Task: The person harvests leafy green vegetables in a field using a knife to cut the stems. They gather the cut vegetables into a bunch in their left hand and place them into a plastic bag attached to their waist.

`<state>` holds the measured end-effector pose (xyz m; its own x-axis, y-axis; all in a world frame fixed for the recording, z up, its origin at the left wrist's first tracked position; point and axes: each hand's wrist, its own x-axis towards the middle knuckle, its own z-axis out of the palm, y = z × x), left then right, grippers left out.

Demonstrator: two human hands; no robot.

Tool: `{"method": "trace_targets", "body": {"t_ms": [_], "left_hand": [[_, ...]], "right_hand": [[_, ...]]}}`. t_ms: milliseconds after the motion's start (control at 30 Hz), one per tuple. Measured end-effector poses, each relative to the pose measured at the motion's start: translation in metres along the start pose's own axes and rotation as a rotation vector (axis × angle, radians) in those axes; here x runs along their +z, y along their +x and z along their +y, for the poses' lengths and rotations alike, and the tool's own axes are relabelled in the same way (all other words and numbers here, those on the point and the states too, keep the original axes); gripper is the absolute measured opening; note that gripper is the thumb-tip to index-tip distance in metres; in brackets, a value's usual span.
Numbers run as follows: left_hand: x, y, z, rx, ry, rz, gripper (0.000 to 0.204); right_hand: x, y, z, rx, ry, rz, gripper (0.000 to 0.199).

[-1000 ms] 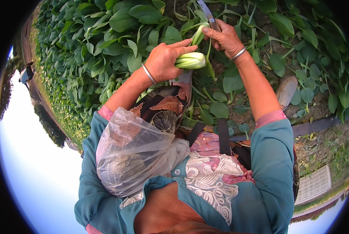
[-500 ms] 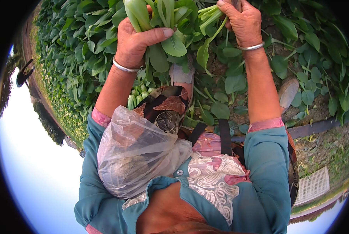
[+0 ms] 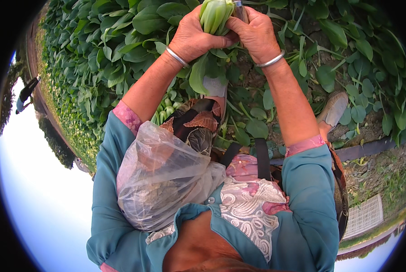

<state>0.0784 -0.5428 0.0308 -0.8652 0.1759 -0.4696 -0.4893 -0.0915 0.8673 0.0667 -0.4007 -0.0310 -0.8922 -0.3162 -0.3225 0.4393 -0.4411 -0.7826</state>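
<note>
Veg: pale-green leafy bunch (image 3: 216,16) at top of view, above the bed, between both my hands; stalk end toward me
L hand: left hand (image 3: 194,38) wrapped tight round the stalks; keep squeeze even, don't bruise
R hand: right hand (image 3: 256,34) closed on a knife (image 3: 240,10), thumb against bunch; blade mostly hidden
Trim tip: I'd cut w/ edge away from L fingers; short strokes
Bag: clear plastic bag (image 3: 164,181) hangs at my chest; leaves (image 3: 103,54) below
</note>
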Motion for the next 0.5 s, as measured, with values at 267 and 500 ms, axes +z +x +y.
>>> {"method": "trace_targets", "body": {"t_ms": [267,500], "left_hand": [[-0.053,-0.015,-0.020,0.077,1.602,0.054,0.051],[-0.067,-0.030,-0.044,-0.043,1.637,0.070,0.040]], "right_hand": [[-0.043,0.016,0.043,0.083,-1.030,-0.094,0.041],[-0.023,0.028,0.051,0.151,-1.388,-0.243,0.043]]}}
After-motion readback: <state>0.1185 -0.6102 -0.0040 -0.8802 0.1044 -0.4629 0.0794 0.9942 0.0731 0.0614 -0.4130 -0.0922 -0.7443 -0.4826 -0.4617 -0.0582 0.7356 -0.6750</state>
